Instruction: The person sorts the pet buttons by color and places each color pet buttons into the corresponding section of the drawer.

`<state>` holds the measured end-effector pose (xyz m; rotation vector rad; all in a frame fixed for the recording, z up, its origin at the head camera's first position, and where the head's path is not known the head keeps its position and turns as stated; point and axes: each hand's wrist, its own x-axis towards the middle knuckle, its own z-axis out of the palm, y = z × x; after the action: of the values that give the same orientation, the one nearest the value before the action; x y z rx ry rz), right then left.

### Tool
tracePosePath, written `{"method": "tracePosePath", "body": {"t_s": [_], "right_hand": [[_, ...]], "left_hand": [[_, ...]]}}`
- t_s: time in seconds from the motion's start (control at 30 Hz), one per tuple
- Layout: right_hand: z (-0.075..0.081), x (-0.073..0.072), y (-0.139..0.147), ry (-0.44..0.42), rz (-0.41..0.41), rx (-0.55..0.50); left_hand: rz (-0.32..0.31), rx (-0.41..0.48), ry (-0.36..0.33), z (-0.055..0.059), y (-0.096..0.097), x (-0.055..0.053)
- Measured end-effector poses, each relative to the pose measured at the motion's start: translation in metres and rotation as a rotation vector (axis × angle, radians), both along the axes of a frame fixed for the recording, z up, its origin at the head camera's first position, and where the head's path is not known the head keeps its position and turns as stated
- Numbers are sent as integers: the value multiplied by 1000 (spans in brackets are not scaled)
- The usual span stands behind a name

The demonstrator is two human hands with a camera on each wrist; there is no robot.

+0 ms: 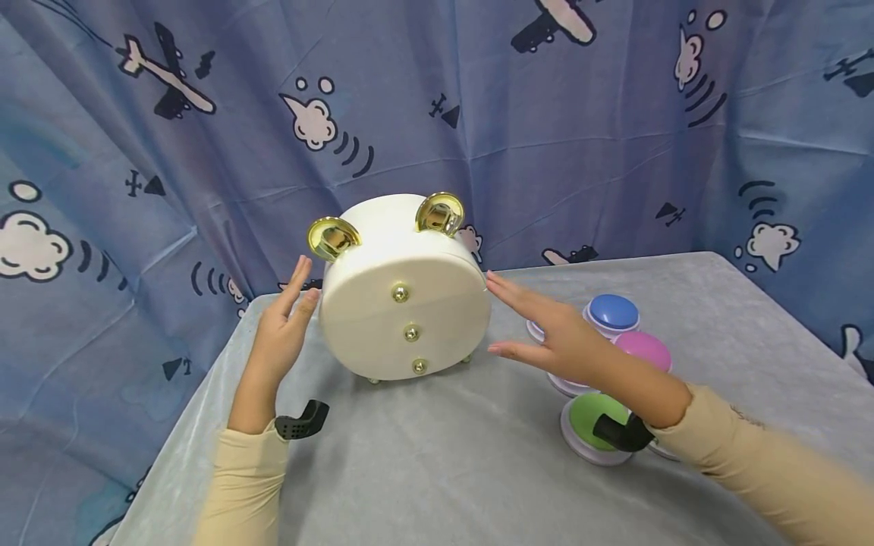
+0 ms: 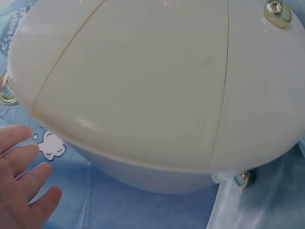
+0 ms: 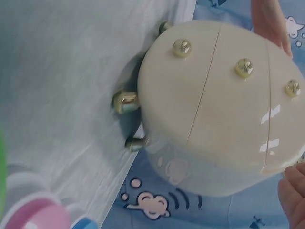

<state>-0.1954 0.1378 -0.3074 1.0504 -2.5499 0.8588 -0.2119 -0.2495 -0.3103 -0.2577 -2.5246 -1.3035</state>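
Observation:
A white oval drawer box [image 1: 403, 318] stands on small gold feet, with gold knobs down its front and two gold cup-shaped pieces [image 1: 440, 213] on top. My left hand [image 1: 278, 334] is raised at its left side, fingers straight, holding nothing. On the other side my right hand [image 1: 546, 326] stretches its fingers and thumb toward the box, its fingertips by the edge; I cannot tell whether they touch. Seams between the drawers [image 3: 205, 95] show closed in the right wrist view. Fingers of the left hand [image 2: 24, 176] appear apart from the box in the left wrist view.
Round push buttons, including a blue button [image 1: 613, 312], a pink button [image 1: 645, 349] and a green button [image 1: 592, 417], lie on the grey cloth-covered table [image 1: 410, 470] under and beside the right forearm. A blue patterned curtain [image 1: 410, 98] hangs behind the table.

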Motion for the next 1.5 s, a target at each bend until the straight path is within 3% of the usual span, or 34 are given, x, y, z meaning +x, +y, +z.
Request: {"method": "tracePosePath", "body": {"t_s": [0.3, 0.6, 0.93, 1.2, 1.5], "right_hand": [[-1, 0, -18, 83, 43, -71], [1, 0, -38, 7, 91, -175], [4, 1, -61, -314, 128, -399], [7, -4, -81, -536, 104, -474], [11, -14, -95, -876, 156, -660]], "left_hand": [[-33, 70, 10, 1, 8, 0], [-38, 110, 26, -2, 10, 0], [-48, 157, 29, -5, 13, -3], [-39, 157, 39, -7, 14, -3], [-43, 157, 46, -7, 16, -3]]}}
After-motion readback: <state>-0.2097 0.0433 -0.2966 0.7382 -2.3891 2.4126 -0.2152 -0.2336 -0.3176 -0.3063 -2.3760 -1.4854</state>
